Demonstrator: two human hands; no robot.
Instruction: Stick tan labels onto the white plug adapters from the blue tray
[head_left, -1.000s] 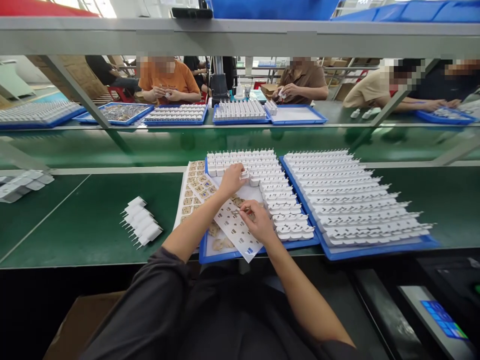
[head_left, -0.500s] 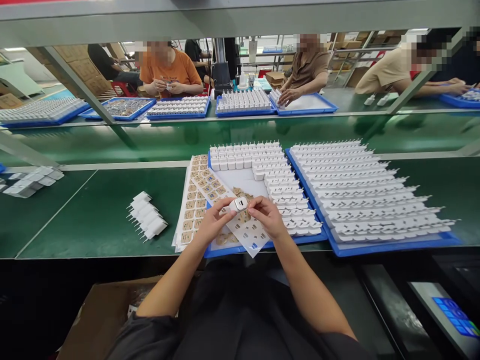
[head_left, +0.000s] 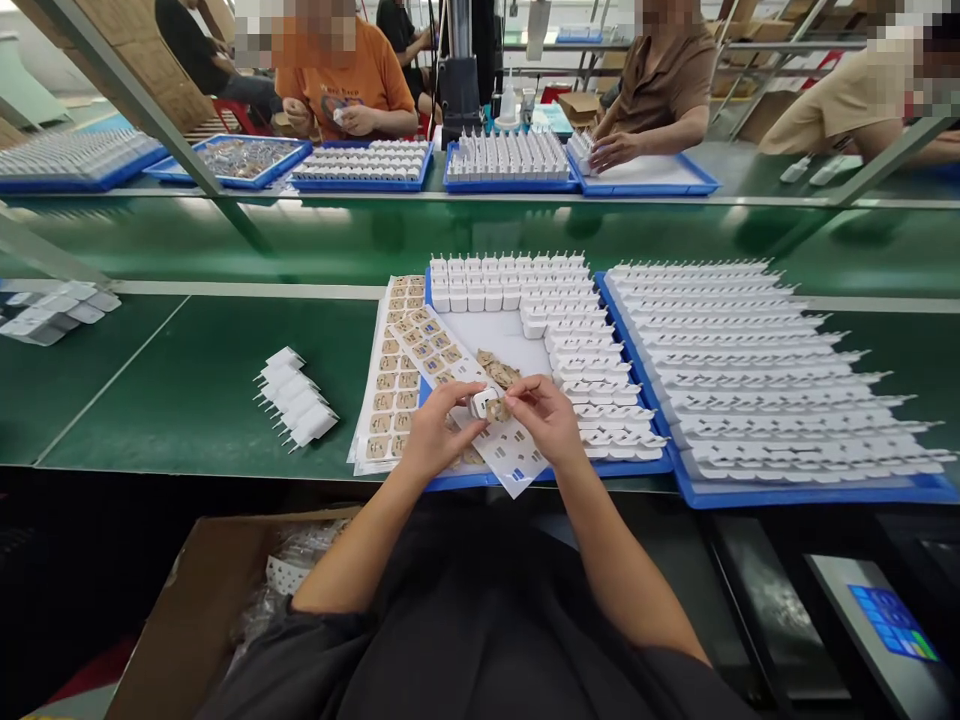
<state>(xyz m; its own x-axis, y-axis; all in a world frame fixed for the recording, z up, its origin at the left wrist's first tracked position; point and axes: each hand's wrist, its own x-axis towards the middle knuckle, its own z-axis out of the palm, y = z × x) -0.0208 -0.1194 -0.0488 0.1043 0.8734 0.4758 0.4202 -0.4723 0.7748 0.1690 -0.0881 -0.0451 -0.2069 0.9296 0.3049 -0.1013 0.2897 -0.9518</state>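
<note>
Over the near blue tray [head_left: 461,482], my left hand [head_left: 442,430] grips a white charger plug [head_left: 478,403] between thumb and fingers. My right hand [head_left: 549,415] pinches a thin brown film piece [head_left: 496,409] at the charger's face; whether the film still touches it I cannot tell. Beneath my hands lies a partly used sticker sheet [head_left: 514,458], slanting across the tray's left side. A heap of crumpled brown film pieces [head_left: 495,369] rests just behind my fingers. White chargers [head_left: 480,297] stand in rows along the tray's back and right side, prongs up.
Stacked sticker sheets [head_left: 382,400] lie left of the tray, and a few loose chargers [head_left: 296,400] farther left. On the right stands a second blue tray [head_left: 690,492] full of chargers. Co-workers sit across the bench behind more trays [head_left: 360,184]. Below is a cardboard box [head_left: 187,600].
The camera view has tilted down and shifted. A brown film piece now shows between my right fingertips in front of the charger, whose face was bare to view before.
</note>
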